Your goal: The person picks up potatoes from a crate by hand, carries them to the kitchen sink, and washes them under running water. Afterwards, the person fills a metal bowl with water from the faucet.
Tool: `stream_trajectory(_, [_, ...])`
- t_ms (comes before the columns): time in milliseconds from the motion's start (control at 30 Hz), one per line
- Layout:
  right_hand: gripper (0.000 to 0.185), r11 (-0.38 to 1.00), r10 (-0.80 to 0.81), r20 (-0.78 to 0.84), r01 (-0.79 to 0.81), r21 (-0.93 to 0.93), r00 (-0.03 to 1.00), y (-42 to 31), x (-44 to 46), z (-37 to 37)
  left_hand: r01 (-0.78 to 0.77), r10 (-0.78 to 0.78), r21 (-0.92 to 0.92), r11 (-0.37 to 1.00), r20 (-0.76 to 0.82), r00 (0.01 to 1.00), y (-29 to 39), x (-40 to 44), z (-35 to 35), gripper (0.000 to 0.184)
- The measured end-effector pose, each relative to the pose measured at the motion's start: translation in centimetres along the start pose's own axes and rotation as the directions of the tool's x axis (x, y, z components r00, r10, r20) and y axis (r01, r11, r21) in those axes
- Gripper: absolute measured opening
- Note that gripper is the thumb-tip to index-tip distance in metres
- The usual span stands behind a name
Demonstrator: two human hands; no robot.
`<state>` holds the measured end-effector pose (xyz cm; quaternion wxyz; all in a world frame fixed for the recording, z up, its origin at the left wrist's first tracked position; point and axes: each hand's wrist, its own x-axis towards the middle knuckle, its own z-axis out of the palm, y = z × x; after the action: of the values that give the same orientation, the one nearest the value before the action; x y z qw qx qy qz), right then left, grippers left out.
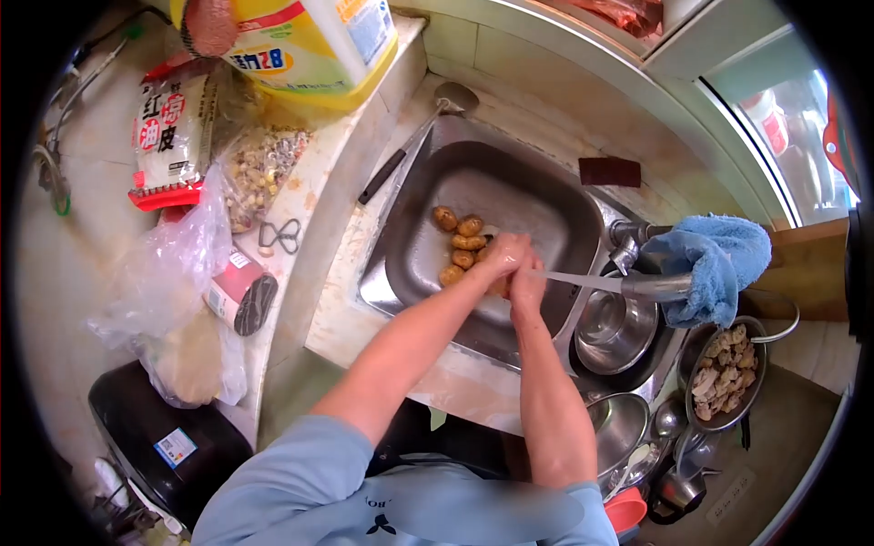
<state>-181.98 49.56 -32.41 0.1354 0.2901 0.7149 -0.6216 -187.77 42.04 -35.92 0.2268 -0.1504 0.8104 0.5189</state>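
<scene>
Potatoes in sink, hands under water, pale chunks in pot

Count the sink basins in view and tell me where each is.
2. The large basin is mid-picture, with potatoes on its floor; the small basin is to its right, partly hidden by a metal bowl. No third basin shows.

One view, from a camera worn on the person's head, faces forward and steeply down into the sink, near enough that the left hand and right hand lie close to mid-frame. The wearer's shirt crosses the lower edge; the rounded wide field bends its margins, perhaps distorting shapes there.
</scene>
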Motion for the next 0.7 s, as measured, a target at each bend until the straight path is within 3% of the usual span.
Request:
stream_trajectory(33, [0.031, 0.967, -0.185, -0.071, 0.169, -0.192, 0.98, 2.3, 1.5, 0.1, -0.25, 0.223, 0.403, 0.881, 0.113, 0.968, 3.0, -2.8, -3.6, 0.029])
stream_trajectory(67, [0.029, 0.869, -0.37, -0.1, 0.306, -0.389, 0.924, 4.5, 2.6, -0.1, -0.254, 0.224, 0.399, 0.881, 0.12, 0.967, 2.1, -3.8, -4.4, 0.029])
stream_trajectory(100, [0.02, 0.859, -0.301, 0.039, 0.289, -0.423, 0.953, 6.4, 3.5, -1.1, -0.239, 0.214, 0.511, 0.826, 0.109, 0.971, 1.3, -4.8, -4.6, 0.025])
stream_trajectory(133, [0.02, 0.856, -0.311, 0.031, 0.295, -0.424, 0.95, 7.2, 3.8, -1.7, -0.226, 0.214, 0.617, 0.754, 0.096, 0.972, 0.5, -5.1, -4.6, 0.022])
stream_trajectory(167, [0.017, 0.784, -0.264, 0.085, 0.265, -0.561, 0.961, 8.3, 3.6, -2.7, -0.238, 0.22, 0.612, 0.754, 0.105, 0.97, -0.6, -5.8, -4.5, 0.022])
stream_trajectory(200, [0.018, 0.69, -0.2, 0.127, 0.231, -0.686, 0.972, 8.9, 3.3, -3.7, -0.392, 0.428, 0.67, 0.63, 0.122, 0.896, -2.6, -6.2, -3.6, 0.021])
stream_trajectory(233, [0.024, 0.821, 0.1, 0.088, -0.033, -0.57, 0.991, 6.8, 2.1, -4.0, -0.51, 0.609, 0.719, 0.472, 0.153, 0.778, -3.1, -7.1, -3.2, 0.02])
stream_trajectory(267, [0.024, 0.822, 0.102, 0.082, -0.038, -0.569, 0.991, 5.9, 1.0, -3.9, -0.516, 0.61, 0.716, 0.471, 0.158, 0.776, -3.2, -7.5, -3.0, 0.02])
stream_trajectory(333, [0.028, 0.917, 0.076, -0.042, -0.087, -0.389, 0.996, 4.0, 0.0, -2.7, -0.299, 0.189, 0.778, 0.553, 0.232, 0.954, -0.8, -8.4, -4.8, 0.022])
stream_trajectory(367, [0.033, 0.957, 0.13, -0.058, -0.141, -0.253, 0.99, 2.6, -0.9, -2.5, -0.276, 0.255, 0.76, 0.589, 0.149, 0.955, -1.1, -8.0, -4.8, 0.022])
stream_trajectory(400, [0.033, 0.959, 0.125, -0.052, -0.134, -0.249, 0.991, 2.7, -0.6, -2.1, -0.272, 0.258, 0.764, 0.585, 0.142, 0.956, -0.9, -7.9, -4.7, 0.022])
stream_trajectory(433, [0.036, 0.951, 0.027, -0.055, -0.042, -0.305, 0.998, 2.9, -0.3, -1.7, -0.252, 0.293, 0.466, 0.848, -0.015, 0.956, -0.6, -7.5, -4.3, 0.021])
stream_trajectory(467, [0.039, 0.932, -0.067, -0.06, 0.041, -0.359, 0.996, 3.2, -0.1, -1.6, -0.249, 0.26, 0.083, 0.965, -0.161, 0.952, -0.2, -7.1, -3.6, 0.021])
stream_trajectory(500, [0.039, 0.935, -0.063, -0.068, 0.035, -0.354, 0.996, 2.8, -0.5, -1.5, -0.161, 0.114, -0.287, 0.944, -0.176, 0.978, -2.2, -5.0, -1.7, 0.023])
stream_trajectory(533, [0.042, 0.921, -0.07, -0.01, 0.061, -0.386, 0.998, 1.6, -1.0, -1.3, -0.164, 0.118, -0.285, 0.945, -0.17, 0.978, -1.1, -5.2, -1.9, 0.023])
stream_trajectory(600, [0.045, 0.904, -0.082, 0.048, 0.094, -0.416, 0.995, -3.5, -3.0, -0.8, 0.025, -0.104, -0.724, 0.689, -0.065, 0.992, 1.2, -5.8, -2.5, 0.025])
stream_trajectory(633, [0.046, 0.951, 0.057, 0.104, -0.022, -0.309, 0.993, -8.7, -5.5, -0.5, -0.042, -0.066, -0.591, 0.806, -0.159, 0.985, 2.0, -6.2, -2.6, 0.026])
stream_trajectory(667, [0.048, 0.969, 0.18, 0.175, -0.144, -0.203, 0.968, -11.6, -6.7, -0.3, -0.049, -0.057, -0.59, 0.806, -0.16, 0.985, 2.5, -6.2, -2.4, 0.026])
stream_trajectory(700, [0.04, 0.992, 0.056, 0.111, -0.043, -0.117, 0.992, -5.5, -3.2, 0.2, -0.136, 0.037, -0.555, 0.821, -0.187, 0.982, 2.9, -6.5, -1.9, 0.026])
